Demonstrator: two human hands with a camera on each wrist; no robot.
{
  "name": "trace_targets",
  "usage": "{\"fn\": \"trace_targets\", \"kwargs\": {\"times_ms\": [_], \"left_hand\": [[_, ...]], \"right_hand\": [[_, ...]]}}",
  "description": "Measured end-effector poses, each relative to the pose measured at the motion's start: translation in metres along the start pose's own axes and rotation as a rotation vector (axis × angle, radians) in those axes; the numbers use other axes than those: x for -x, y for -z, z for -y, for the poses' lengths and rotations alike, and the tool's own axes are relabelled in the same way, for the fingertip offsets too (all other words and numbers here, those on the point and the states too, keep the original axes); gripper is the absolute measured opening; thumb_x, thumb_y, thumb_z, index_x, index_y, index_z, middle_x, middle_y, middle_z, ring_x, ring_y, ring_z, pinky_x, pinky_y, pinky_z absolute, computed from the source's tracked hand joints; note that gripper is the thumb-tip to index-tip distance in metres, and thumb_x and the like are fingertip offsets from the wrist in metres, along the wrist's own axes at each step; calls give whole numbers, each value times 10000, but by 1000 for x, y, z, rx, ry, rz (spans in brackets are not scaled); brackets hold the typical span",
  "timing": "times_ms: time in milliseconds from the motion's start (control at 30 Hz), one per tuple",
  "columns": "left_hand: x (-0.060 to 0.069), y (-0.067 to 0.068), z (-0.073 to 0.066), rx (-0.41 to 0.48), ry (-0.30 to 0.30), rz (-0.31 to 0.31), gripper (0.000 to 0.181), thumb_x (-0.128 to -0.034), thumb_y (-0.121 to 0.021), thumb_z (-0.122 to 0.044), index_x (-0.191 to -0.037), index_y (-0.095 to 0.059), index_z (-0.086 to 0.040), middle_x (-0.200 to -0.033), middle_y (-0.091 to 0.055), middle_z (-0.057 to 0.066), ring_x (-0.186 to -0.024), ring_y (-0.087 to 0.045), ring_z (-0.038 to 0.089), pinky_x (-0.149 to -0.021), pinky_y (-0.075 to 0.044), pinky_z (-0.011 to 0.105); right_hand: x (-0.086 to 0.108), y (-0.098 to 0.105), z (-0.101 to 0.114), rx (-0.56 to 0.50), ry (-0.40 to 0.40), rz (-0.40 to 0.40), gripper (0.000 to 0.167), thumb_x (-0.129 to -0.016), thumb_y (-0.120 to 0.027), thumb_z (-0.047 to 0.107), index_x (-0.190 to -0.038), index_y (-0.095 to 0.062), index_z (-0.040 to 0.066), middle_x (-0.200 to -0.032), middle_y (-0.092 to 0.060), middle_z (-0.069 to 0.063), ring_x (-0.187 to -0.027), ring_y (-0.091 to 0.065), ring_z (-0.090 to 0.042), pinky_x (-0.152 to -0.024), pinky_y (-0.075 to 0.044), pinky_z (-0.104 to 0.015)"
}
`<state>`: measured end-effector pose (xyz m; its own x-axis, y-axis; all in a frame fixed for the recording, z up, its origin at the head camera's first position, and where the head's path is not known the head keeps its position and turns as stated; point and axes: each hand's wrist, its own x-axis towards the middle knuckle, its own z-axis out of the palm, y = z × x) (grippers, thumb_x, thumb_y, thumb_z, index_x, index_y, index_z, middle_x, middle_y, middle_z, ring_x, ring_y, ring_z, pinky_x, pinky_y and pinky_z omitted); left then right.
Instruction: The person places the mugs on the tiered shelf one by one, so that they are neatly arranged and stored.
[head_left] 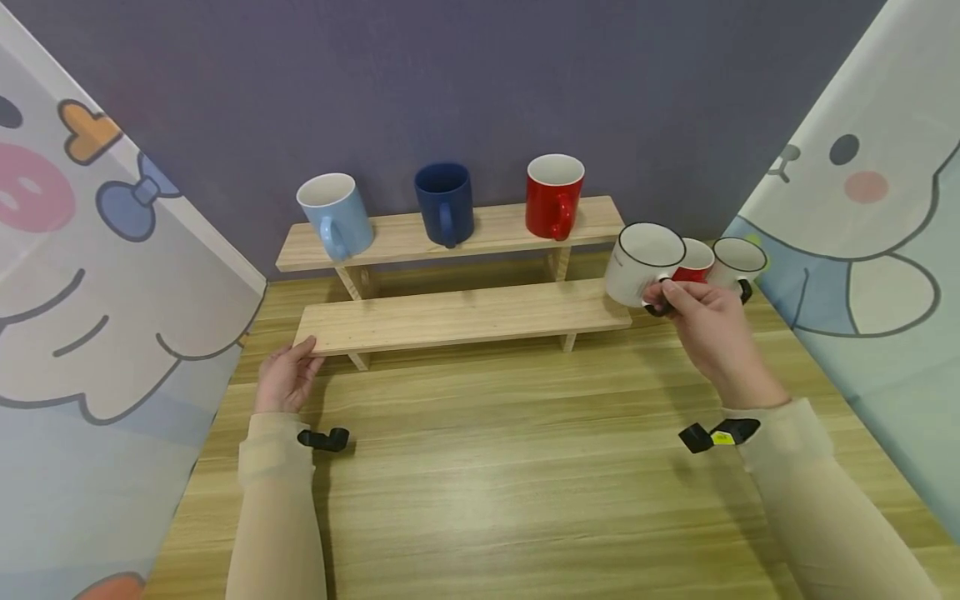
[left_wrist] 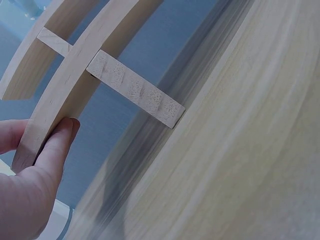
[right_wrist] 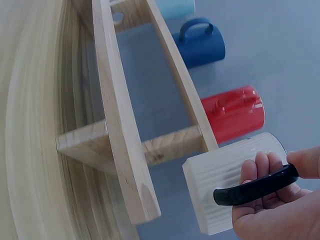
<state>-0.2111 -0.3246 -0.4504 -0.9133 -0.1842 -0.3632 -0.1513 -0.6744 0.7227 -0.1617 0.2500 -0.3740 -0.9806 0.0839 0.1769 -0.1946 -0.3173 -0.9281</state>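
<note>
My right hand (head_left: 716, 337) holds a white mug with a dark rim (head_left: 637, 271) by its black handle (right_wrist: 257, 187). The mug is upright beside the right end of a two-tier wooden shelf (head_left: 465, 315). In the right wrist view, a gap shows between the mug and the lower board (right_wrist: 122, 115). My left hand (head_left: 283, 382) grips the left end of that lower board, thumb on one face and fingers on the other, as the left wrist view shows. On the upper tier stand a light blue mug (head_left: 348, 221), a dark blue mug (head_left: 453, 204) and a red mug (head_left: 543, 196).
Behind my right hand are another red mug (head_left: 693, 258), partly hidden, and a white mug with a black handle (head_left: 731, 265). The shelf stands on a wood-grain table (head_left: 480, 475). A grey wall (head_left: 480, 83) rises behind it, with cartoon-printed panels (head_left: 877, 208) at both sides.
</note>
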Motion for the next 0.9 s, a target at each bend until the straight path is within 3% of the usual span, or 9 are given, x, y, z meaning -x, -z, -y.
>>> {"fn": "trace_targets", "kwargs": {"times_ms": [400, 667, 900], "left_hand": [[-1, -1, 0, -5, 0, -6, 372, -975, -643, 77, -1292, -450, 49, -946, -699, 165, -870, -730, 217, -892, -547, 245], [-1, -2, 0, 0, -2, 7, 430, -978, -630, 88, -1345, -408, 53, -963, -700, 165, -895, -729, 223, -919, -530, 257], [-2, -2, 0, -2, -1, -15, 515, -979, -624, 92, -1412, -349, 48, -970, -691, 157, -904, -726, 216, -928, -527, 257]], "right_hand": [[12, -31, -7, 53, -37, 54, 201, -1034, -605, 28, -1030, -698, -150, -940, -711, -91, -955, -609, -216, -879, -539, -254], [14, -54, -20, 98, -69, 41, 190, -1037, -583, -2, -975, -746, -77, -931, -716, -89, -946, -620, -201, -873, -546, -257], [12, -72, -35, 319, -127, -2, 280, -1055, -590, 79, -1130, -666, -180, -979, -720, -47, -988, -618, -158, -918, -534, -234]]}}
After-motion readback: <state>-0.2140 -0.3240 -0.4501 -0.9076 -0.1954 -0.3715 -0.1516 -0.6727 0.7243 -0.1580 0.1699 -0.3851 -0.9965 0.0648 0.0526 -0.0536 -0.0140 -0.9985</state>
